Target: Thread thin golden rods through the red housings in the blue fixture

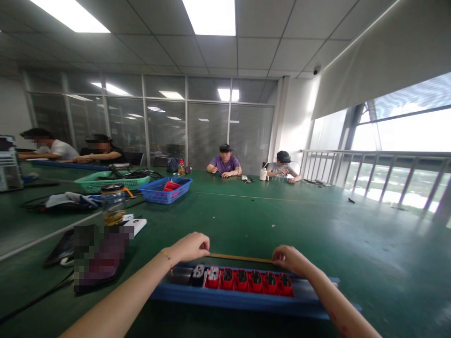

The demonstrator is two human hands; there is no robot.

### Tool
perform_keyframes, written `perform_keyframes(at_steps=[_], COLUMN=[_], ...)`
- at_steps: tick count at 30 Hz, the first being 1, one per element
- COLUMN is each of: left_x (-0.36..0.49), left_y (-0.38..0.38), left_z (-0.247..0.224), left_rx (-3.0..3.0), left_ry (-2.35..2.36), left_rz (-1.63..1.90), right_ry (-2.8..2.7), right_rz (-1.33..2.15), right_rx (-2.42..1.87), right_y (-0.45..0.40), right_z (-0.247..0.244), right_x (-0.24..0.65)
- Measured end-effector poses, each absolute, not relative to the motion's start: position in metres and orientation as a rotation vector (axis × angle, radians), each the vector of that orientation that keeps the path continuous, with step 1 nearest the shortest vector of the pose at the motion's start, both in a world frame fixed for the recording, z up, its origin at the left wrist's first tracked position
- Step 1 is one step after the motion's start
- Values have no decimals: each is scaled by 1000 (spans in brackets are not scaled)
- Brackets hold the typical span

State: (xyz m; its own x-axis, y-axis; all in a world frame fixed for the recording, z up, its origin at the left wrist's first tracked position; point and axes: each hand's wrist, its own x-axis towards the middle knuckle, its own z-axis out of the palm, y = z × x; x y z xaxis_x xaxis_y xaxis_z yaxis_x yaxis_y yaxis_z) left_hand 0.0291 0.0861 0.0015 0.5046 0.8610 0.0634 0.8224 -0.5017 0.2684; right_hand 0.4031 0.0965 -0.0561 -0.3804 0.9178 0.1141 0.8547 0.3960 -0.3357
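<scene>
A thin yellow strip (pixel 243 257) runs straight between my two hands, just past the far side of a long blue tray (pixel 229 296). My left hand (pixel 188 247) pinches its left end, fingers curled inward. At the other end, the closed fingers of my right hand (pixel 291 259) grip it too. Inside the tray stands a row of several red blocks with dark tops (pixel 242 280). A black piece with a pale top (pixel 198 274) sits at the row's left end. My right forearm passes over the tray's right part.
To the left lie a dark red pouch (pixel 105 258), a glass jar (pixel 113 206) and a white device (pixel 136 228). Farther back are a blue basket (pixel 165 190) holding a red item and a green basket (pixel 112 182) with black cables. Several people sit around the green table (pixel 225 220).
</scene>
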Motion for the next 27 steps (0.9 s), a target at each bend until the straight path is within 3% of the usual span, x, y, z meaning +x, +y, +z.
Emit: perform_keyframes(at_steps=[11, 27], left_x=[18, 15], left_y=[4, 7], left_z=[35, 30], left_rx=[2566, 2570], left_ry=[1452, 1443], left_rz=[340, 371], right_ry=[-2389, -2392], right_rz=[313, 311], right_rx=[-1516, -1537], right_y=[99, 96], right_z=[-60, -57], right_x=[405, 404])
